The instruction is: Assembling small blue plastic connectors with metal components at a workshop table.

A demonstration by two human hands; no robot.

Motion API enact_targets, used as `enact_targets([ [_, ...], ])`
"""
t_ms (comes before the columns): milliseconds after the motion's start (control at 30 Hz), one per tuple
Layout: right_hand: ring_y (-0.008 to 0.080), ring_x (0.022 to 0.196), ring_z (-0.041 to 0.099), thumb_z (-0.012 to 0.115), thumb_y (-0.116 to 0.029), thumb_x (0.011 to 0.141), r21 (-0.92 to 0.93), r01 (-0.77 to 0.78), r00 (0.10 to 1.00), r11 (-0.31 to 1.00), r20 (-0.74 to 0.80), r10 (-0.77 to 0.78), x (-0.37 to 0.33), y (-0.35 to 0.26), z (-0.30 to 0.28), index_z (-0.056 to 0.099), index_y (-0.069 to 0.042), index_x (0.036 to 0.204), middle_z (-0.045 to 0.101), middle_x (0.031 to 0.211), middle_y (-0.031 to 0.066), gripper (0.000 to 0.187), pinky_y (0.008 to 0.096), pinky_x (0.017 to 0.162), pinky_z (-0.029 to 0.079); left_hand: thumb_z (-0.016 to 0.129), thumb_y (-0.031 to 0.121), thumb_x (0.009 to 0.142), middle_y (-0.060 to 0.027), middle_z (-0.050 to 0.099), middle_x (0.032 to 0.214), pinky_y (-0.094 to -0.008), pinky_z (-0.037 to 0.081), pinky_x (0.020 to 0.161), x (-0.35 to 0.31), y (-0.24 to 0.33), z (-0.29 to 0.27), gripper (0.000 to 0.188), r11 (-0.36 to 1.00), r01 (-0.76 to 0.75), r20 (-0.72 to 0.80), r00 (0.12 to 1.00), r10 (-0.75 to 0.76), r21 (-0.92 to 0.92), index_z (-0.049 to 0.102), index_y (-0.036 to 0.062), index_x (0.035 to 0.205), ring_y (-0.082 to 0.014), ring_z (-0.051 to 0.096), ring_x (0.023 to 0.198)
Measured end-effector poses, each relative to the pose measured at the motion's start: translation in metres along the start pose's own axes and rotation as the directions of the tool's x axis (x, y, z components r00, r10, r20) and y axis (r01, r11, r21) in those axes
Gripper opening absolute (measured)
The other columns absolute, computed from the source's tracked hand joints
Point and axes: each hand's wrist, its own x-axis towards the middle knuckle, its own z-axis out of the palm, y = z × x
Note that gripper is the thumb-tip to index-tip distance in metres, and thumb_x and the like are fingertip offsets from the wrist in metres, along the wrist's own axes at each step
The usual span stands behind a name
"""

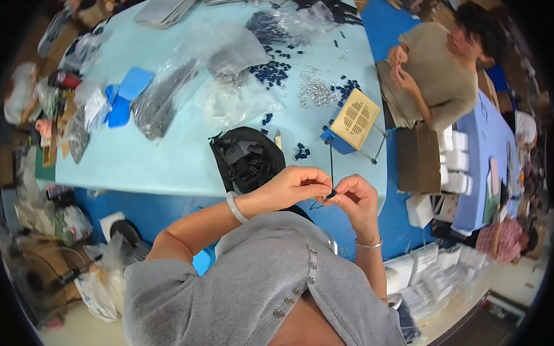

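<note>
- Black and small, a clip-like part (331,194) sits pinched between the two hands, which meet just in front of the person's chest over the near edge of the table (160,159).
- Left hand (293,186) closes its thumb and fingertips on the part from the left; a pale bangle (235,207) rings that wrist.
- Right hand (356,196) clamps the same part from the right, fingers curled; a thin silver bracelet (370,245) circles its wrist.
- A thin dark cord (331,162) runs straight up from the part, away from the hands.
- Just beyond the left hand lies an open black bag (247,156) with dark cords inside.
- Beyond the right hand stands a tan slotted panel (355,118) on a blue base.
- Farther off from both hands, loose dark blue pieces (272,71) and a heap of small silver metal parts (315,91) are scattered on the light blue table, with clear plastic bags (237,95) to their left.
- Well beyond the right hand, another person (435,70) sits at the table's far side, both hands raised to the chest.
</note>
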Motion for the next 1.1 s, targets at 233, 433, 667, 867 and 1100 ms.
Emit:
enact_targets([
  [233,0.0115,0.070,0.061,0.071,0.002,0.071,-0.274,0.096,0.995,0.957,0.025,-0.092,-0.012,-0.009,-0.010,0.058,0.001,0.080,0.061,0.075,0.0039,0.016,0.0242,0.067,0.051,0.059,0.009,0.084,0.0001,0.058,0.077,-0.0187,0.042,0.061,0.017,0.016,0.003,0.008,0.952,0.152,0.144,0.970,-0.195,0.265,0.059,0.0009,0.085,-0.0052,0.052,0.068],
  [433,0.0123,0.074,0.062,0.068,0.002,0.074,-0.312,0.152,0.965,0.938,-0.160,-0.209,-0.018,0.005,-0.003,0.059,0.002,0.087,0.063,0.078,0.0053,0.016,0.0241,0.068,0.051,0.060,0.005,0.083,-0.0002,0.058,0.078,-0.0190,0.043,0.064,0.021,0.008,0.009,0.006,0.973,0.136,0.031,0.989,-0.145,0.189,0.060,0.0001,0.086,-0.0055,0.052,0.071],
  [667,0.0131,0.080,0.064,0.059,0.001,0.083,-0.005,0.055,0.965,0.998,-0.257,-0.054,-0.021,0.009,-0.006,0.060,0.003,0.094,0.065,0.086,0.0091,0.011,0.0204,0.066,0.050,0.059,0.006,0.084,0.0005,0.058,0.079,-0.0186,0.042,0.064,0.025,0.013,0.021,0.009,0.962,0.157,-0.095,0.986,-0.138,0.226,0.060,-0.0008,0.089,-0.0050,0.051,0.070],
  [867,0.0157,0.083,0.064,0.056,0.002,0.085,0.072,0.061,0.959,0.996,-0.281,-0.038,-0.019,0.008,-0.009,0.060,0.005,0.097,0.065,0.091,0.0107,0.013,0.0227,0.071,0.051,0.059,0.008,0.085,0.0013,0.057,0.078,-0.0185,0.042,0.064,0.035,0.010,0.020,0.011,0.949,0.159,-0.101,0.985,-0.136,0.273,0.061,-0.0006,0.091,-0.0044,0.050,0.070],
  [1100,0.0134,0.078,0.063,0.059,0.000,0.082,0.050,0.148,0.923,0.988,-0.366,-0.119,-0.015,0.020,-0.010,0.059,0.004,0.092,0.064,0.087,0.0081,0.011,0.0238,0.072,0.051,0.060,0.009,0.085,0.0016,0.058,0.080,-0.0175,0.042,0.065,0.045,-0.001,0.023,0.011,0.949,0.160,-0.119,0.984,-0.132,0.270,0.060,-0.0007,0.090,-0.0039,0.051,0.071],
])
